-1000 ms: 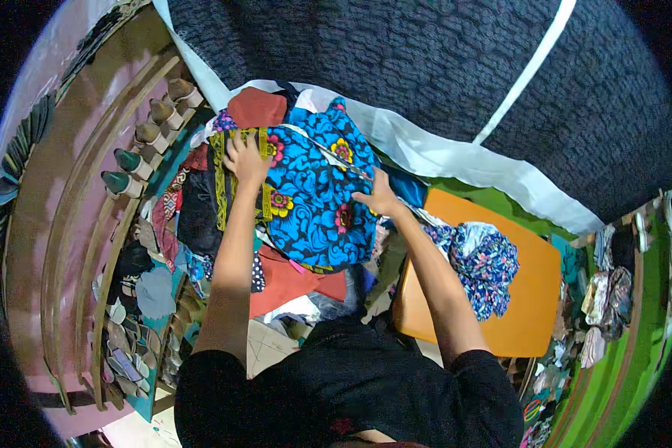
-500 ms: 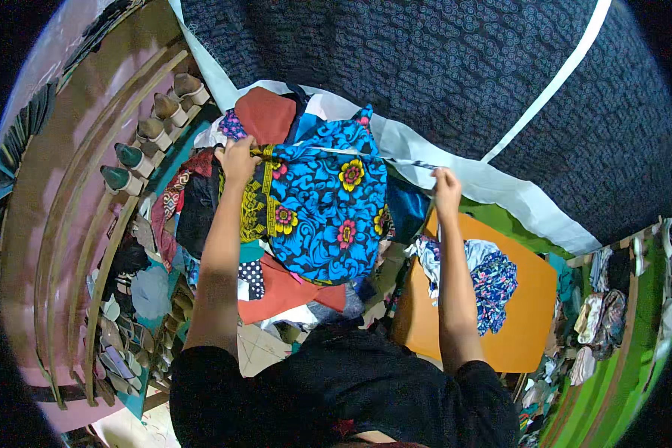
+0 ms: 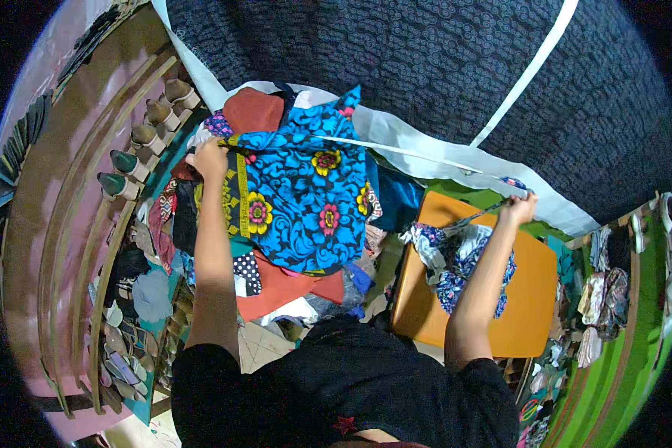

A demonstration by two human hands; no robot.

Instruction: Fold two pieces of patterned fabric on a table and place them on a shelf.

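Note:
A blue patterned cloth [image 3: 295, 205] with yellow and pink flowers hangs in front of me over a heap of fabric. At its upper left corner, my left hand [image 3: 210, 159] is closed on the cloth's edge. Out to the right, my right hand [image 3: 519, 209] is closed on a fabric strip. A narrow white strip [image 3: 411, 154] stretches from the blue cloth's upper edge toward that hand. A dark band also runs from the hand down to a floral cloth [image 3: 474, 257] bunched on an orange seat-like surface [image 3: 530, 299].
Several shoe forms or shoes [image 3: 157, 112] line a rack on the left, above more loose footwear [image 3: 119, 366]. A dark patterned sheet with white bands [image 3: 396, 67] spans the far side. Red fabric [image 3: 276, 287] lies under the blue cloth. Cloth pieces [image 3: 591, 313] hang along the green right side.
My right hand has moved to the right, drawing the strip out longer and lifting part of the floral cloth. My left hand and the blue cloth have shifted slightly left.

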